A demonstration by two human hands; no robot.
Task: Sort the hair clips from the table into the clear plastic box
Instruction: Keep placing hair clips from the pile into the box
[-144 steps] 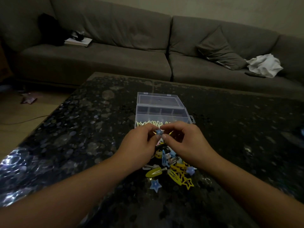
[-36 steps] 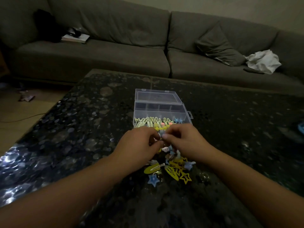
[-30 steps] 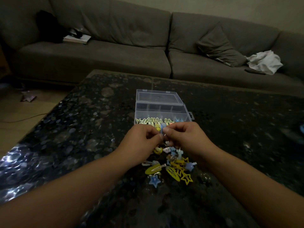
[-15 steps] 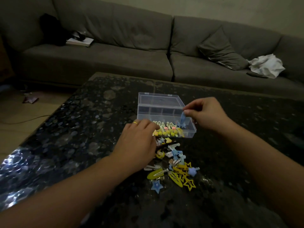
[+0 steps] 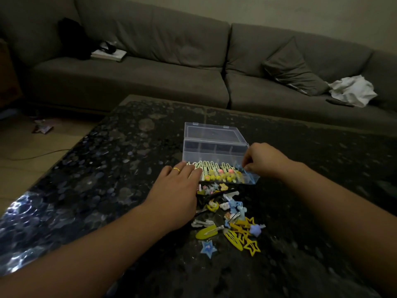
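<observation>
The clear plastic box [image 5: 214, 147] stands open mid-table, its lid tipped back. A row of yellow clips [image 5: 217, 174] fills its front compartment. My left hand [image 5: 178, 190] lies flat with straight fingers touching the box's front left corner. My right hand [image 5: 261, 161] is at the box's right front corner, fingertips pinching a small blue clip [image 5: 238, 166] down inside that end. A loose pile of yellow, blue and white hair clips [image 5: 232, 220] lies on the table just in front of the box, between my forearms, with a blue star clip [image 5: 208, 248] nearest me.
The dark speckled table [image 5: 107, 168] ends at the left over a wooden floor [image 5: 25, 151] with a cable. Behind it runs a grey sofa [image 5: 150, 78] carrying a book [image 5: 108, 54], a cushion [image 5: 294, 72] and a white cloth [image 5: 352, 89].
My hands parted from above the pile. The right hand carried the blue clip to the box's right end and lowered it in. The left hand flattened against the box's front.
</observation>
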